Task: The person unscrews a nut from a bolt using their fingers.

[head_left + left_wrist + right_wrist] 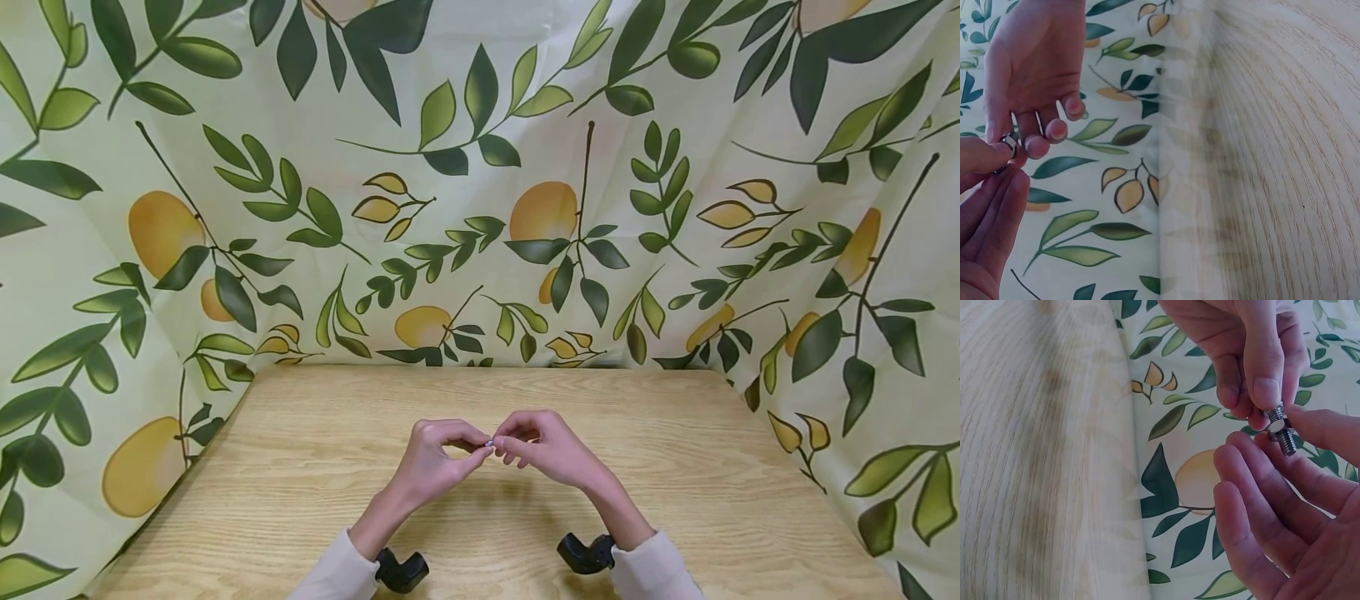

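Two pale sleeves (pixel 337 575) of mine run off the lower edge of the head view, a black wrist device (pixel 401 572) partly hidden at each. Going from the left, my left hand (pixel 438 457) pinches one end of a small threaded metal bolt (pixel 1286 444); thumb and fingertips cover that end, so I can't make out its shape. The bolt is raised above the table, between my hands, a nut (pixel 1277 425) around it, both barely a speck from my head. On the right, my right hand (pixel 551 450) clamps thumb and index finger on the nut, its other fingers spread apart. Below, the wood-grained table (pixel 300 467) is cut off at the bottom; creased leaf-and-fruit cloth (pixel 450 196) hangs left, behind and right.
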Demonstrator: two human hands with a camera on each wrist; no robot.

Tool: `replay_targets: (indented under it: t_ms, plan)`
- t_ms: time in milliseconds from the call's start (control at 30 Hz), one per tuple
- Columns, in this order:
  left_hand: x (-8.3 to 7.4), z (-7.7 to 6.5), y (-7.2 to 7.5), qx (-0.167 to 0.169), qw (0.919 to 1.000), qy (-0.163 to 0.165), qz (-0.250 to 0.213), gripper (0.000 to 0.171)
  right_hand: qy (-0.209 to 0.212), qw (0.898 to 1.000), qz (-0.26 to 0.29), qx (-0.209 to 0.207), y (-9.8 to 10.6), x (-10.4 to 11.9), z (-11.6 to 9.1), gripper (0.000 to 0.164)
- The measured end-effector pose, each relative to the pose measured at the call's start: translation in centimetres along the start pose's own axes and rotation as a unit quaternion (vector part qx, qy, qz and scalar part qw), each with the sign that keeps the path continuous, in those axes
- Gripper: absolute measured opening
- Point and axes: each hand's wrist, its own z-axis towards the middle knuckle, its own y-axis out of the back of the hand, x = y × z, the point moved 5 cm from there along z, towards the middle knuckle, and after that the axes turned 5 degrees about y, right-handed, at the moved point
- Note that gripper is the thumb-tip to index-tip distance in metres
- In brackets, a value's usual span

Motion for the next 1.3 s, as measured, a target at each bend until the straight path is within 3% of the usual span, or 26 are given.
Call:
replay_targets:
  t_ms: [200, 500, 667, 867, 1067, 1300]
  plan:
    - [-0.1, 0.1, 0.0, 0.000, 1.0000, -0.007, 0.001, 0.012, 0.013, 1.000, -0.008, -0.012, 0.1, 0.3, 0.0, 0.008]
    - [-0.2, 0.0, 0.0, -0.003, 0.9999, -0.013, 0.005, 0.014, 0.000, 1.000, -0.005, -0.011, 0.1, -0.1, 0.1, 0.023]
    - [-0.2, -0.1, 0.0, -0.005, 0.9999, -0.014, 0.007, 0.012, 0.004, 1.000, 0.002, 0.010, 0.0, 0.0, 0.1, 0.020]
    - [0.0, -0.3, 0.3, -0.005, 1.0000, -0.004, 0.004, 0.011, 0.007, 1.000, 0.014, -0.002, -0.4, 0.2, 0.3, 0.010]
    - [0.1, -1.1, 1.1, -0.021, 0.9998, 0.001, 0.008, 0.016, 0.020, 1.000, 0.018, 0.000, -1.2, 0.4, 0.8, 0.021]
    - [-0.1, -0.1, 0.1, -0.011, 0.9998, -0.017, 0.004, 0.011, 0.004, 1.000, 0.006, -0.004, -0.1, 0.1, 0.1, 0.020]
